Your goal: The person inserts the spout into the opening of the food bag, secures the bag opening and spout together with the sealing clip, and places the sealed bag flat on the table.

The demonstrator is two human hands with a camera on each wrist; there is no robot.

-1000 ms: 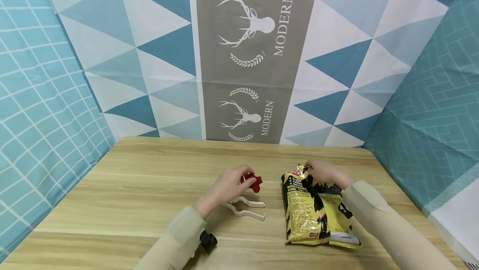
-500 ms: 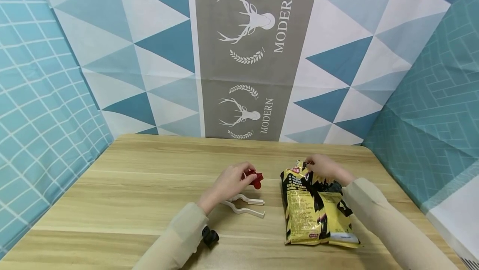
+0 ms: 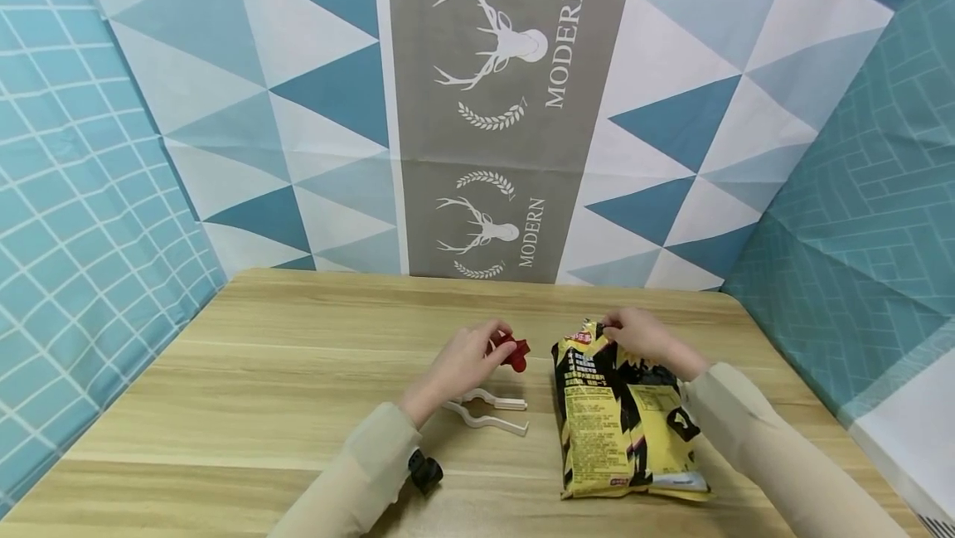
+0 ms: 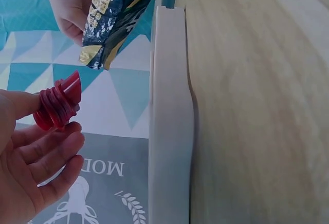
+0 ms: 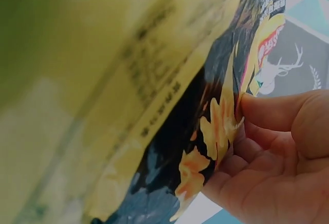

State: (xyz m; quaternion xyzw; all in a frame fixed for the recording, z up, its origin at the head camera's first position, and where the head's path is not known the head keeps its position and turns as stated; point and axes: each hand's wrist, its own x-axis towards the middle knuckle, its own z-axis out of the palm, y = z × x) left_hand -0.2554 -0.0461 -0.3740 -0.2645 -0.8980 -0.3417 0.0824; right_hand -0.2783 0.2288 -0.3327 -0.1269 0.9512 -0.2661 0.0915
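Note:
My left hand (image 3: 458, 360) pinches a small red piece (image 3: 516, 353) between thumb and fingers, over the table. In the left wrist view this red piece (image 4: 59, 103) has ridges round it and a slanted end; its exact kind does not show. Beneath the left hand lies a white bag clip (image 3: 488, 420), its two long arms spread apart. Over to the right, my right hand (image 3: 647, 335) grips the top edge of a yellow and black snack bag (image 3: 597, 430), printed side toward me. The right wrist view shows the thumb against the bag's (image 5: 169, 126) edge, with fingers curled behind.
The wood-grain table (image 3: 261, 389) carries these things. A patterned cloth (image 3: 485, 148) hangs behind its far edge, and blue tiled sheets (image 3: 82, 190) stand at both sides. A white box-like thing (image 3: 918, 430) is at the right edge. A black wrist camera (image 3: 425, 472) hangs under the left sleeve.
The snack bag has shifted slightly left and toward me, with my right hand still gripping its top. My left hand has moved a little right with the red piece.

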